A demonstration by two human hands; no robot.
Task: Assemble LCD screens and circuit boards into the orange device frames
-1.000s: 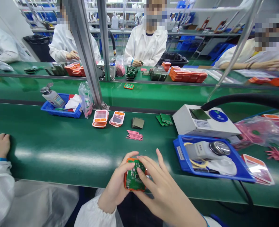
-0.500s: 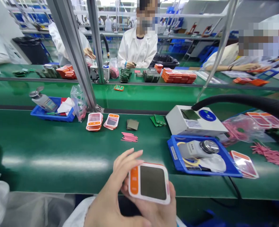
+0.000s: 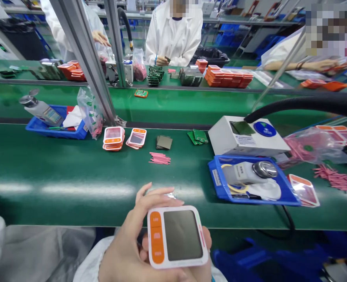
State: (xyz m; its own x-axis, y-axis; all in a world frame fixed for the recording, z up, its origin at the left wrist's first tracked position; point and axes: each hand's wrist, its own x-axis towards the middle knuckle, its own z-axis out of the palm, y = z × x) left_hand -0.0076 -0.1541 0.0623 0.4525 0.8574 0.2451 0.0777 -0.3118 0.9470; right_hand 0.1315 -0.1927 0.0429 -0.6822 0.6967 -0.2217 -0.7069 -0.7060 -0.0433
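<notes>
A white device with orange buttons and a grey screen (image 3: 182, 235) is held face up near the bottom centre. My left hand (image 3: 129, 239) grips its left side, fingers along the top edge and thumb along the bottom. My right hand (image 3: 207, 243) holds it from beneath and at its right edge, mostly hidden by the device. Beyond them on the green bench lie pink strips (image 3: 160, 158), grey screen pieces (image 3: 164, 142), green circuit boards (image 3: 198, 136) and two stacks of white-and-orange covers (image 3: 113, 138) (image 3: 137, 138).
A blue tray (image 3: 216, 184) with a bottle and cloth stands right, before a white box (image 3: 220, 141). Another blue tray (image 3: 55, 133) is at the left. A metal post (image 3: 82, 58) rises behind the bench. A person in white (image 3: 173, 35) works opposite; a sleeve shows at far left.
The device has moved slightly left and nearer, and now faces the camera more squarely. The view has tilted down, so the bench items appear higher.
</notes>
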